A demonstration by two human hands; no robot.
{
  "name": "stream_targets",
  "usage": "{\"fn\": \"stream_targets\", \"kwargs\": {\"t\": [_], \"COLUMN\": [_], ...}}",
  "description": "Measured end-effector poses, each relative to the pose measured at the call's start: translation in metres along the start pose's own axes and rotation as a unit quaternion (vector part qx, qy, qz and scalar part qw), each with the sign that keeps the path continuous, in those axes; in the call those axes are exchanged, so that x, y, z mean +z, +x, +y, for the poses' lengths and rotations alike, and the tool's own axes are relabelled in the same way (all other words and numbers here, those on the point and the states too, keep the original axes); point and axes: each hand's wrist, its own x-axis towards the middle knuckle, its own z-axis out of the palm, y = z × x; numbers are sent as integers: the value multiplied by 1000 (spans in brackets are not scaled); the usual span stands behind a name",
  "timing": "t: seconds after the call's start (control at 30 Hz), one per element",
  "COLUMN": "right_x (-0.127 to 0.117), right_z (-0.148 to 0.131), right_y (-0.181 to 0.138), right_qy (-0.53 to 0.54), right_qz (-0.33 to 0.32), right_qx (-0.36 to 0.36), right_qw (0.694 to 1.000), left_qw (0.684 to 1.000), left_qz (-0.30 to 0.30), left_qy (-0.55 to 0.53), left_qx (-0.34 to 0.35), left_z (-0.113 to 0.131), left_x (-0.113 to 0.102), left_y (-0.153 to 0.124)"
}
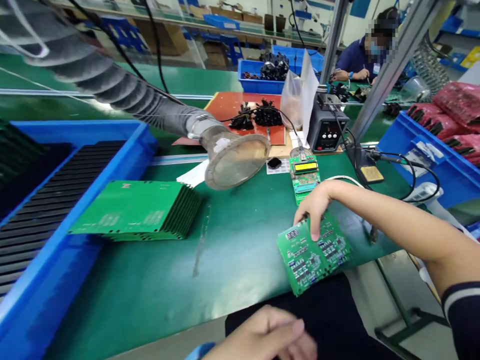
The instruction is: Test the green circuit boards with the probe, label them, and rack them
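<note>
Okay, head view, only one. Green-topped workbench (157, 280), slightly shiny, scuff mark mid-surface; the wearer's dark-clothed lap is below its near edge. Busy workshop behind: further benches, shelving, a co-worker (352, 60) in a dark shirt seated back right.

Counts: one grey hose (123, 87) ending in one clear hood (240, 162); one left blue bin (56, 280) with dark slotted rows; one right blue bin (450, 172) with red bags; two bunches of black cables (268, 114) on one orange-red sheet (225, 107); one soldering station (328, 127); one yellow sponge (372, 174); one board with a lit yellow display (304, 167); one stack of green boards (131, 207), leaning over the left bin's rim, too tight to count.

Populated board (315, 255): green, white print, small three-digit display at its upper left corner, rows of dark chips, small blue parts. Sits tilted at the bench's near edge, right of centre, just below the display board. Can't tell if single or several layered.

Right hand (317, 207) grasps it by the upper edge, fingers over the face. Left hand (270, 335) above the lap, fingers loosely curled, nothing seen in it; blue band (202, 350) at the wrist.
</note>
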Motion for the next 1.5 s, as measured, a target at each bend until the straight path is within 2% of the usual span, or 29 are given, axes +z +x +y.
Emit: {"fn": "stream_targets", "kwargs": {"t": [0.03, 0.1, 0.2, 0.23, 0.27, 0.3, 0.33, 0.4, 0.43, 0.47, 0.53, 0.6, 0.63, 0.67, 0.73, 0.83, 0.9, 0.97, 1.07, 1.23, 1.37, 1.5], "right_x": [-1, 3, 35, 52, 71, 92, 115, 158, 177, 194, 215, 218, 214, 206, 185, 159, 154, 161, 181, 206, 211, 213], "right_z": [-6, -17, -21, -17, -9, 0, 12, 36, 47, 54, 62, 62, 62, 62, 67, 78, 83, 84, 79, 71, 73, 79], "right_y": [0, -10, -45, -58, -69, -78, -83, -80, -74, -65, -45, -31, -28, -26, -30, -37, -38, -35, -26, -11, -2, 0], "right_qy": [-46, -127, -155, -143, -118, -72, -7, 165, 275, 378, 509, 550, 548, 536, 490, 383, 306, 236, 125, -19, -117, -120], "right_qz": [28, 127, 356, 440, 515, 573, 594, 509, 463, 435, 436, 463, 480, 498, 535, 582, 609, 659, 748, 802, 806, 796], "right_qx": [-16, -74, -153, -155, -135, -93, -52, 8, 16, 3, -64, -125, -141, -147, -135, -93, -69, -47, -33, -31, -34, -48], "right_qw": [998, 981, 909, 873, 838, 811, 803, 845, 842, 817, 740, 684, 670, 666, 675, 711, 728, 713, 651, 596, 579, 591], "left_qw": [997, 974, 890, 871, 864, 870, 887, 926, 940, 951, 963, 971, 973, 974, 970, 955, 942, 931, 915, 899, 883, 873], "left_qz": [22, 133, 334, 364, 371, 358, 323, 228, 184, 149, 115, 104, 104, 107, 122, 167, 202, 230, 261, 289, 298, 291], "left_qy": [73, 177, 222, 212, 203, 194, 185, 178, 177, 177, 169, 138, 122, 111, 119, 167, 179, 166, 130, 173, 226, 257], "left_qx": [-1, 54, 216, 255, 272, 278, 274, 244, 225, 206, 177, 165, 164, 166, 173, 181, 200, 230, 278, 281, 284, 294], "left_z": [7, 23, 43, 48, 52, 55, 58, 62, 62, 62, 56, 44, 36, 27, 7, -19, -28, -30, -17, 11, 18, 14], "left_x": [-6, -22, -48, -56, -63, -68, -71, -75, -76, -76, -75, -69, -63, -56, -37, -9, 0, 0, -10, -13, -5, -5], "left_y": [-4, -5, 13, 23, 33, 42, 50, 60, 62, 63, 61, 57, 56, 55, 55, 59, 66, 75, 89, 105, 112, 114]}}
